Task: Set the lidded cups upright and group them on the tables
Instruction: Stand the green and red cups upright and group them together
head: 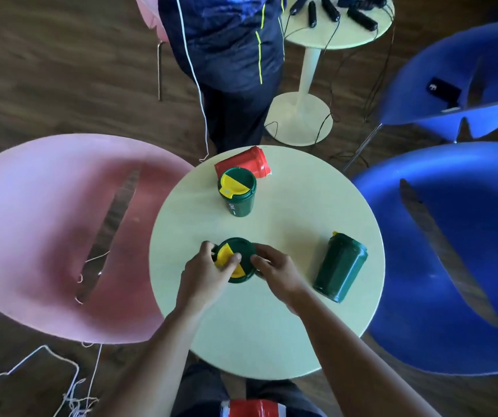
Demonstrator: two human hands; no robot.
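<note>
Green plastic made up three of the four lidded cups on the round pale-yellow table (272, 341). Nearest the person stood a dark green cup with a yellow flip lid (235, 260), upright at the table's near-left part, and both hands were on it: the left hand (208, 273) curled around its left side with the thumb pressed on the yellow flap, the right hand (275, 270) pinching the rim from the right. A second green cup with a yellow lid (237, 192) already stood upright toward the far edge. Touching it from behind, a red lidded cup (243, 165) lay on its side. A third dark green cup (340, 266) lay tipped over at the right, well apart from the rest.

By this reckoning the work was about half done: two cups stood, two lay flat, and the standing pair were not yet close together. Righting the fallen ones and gathering all four appeared to remain.
</note>
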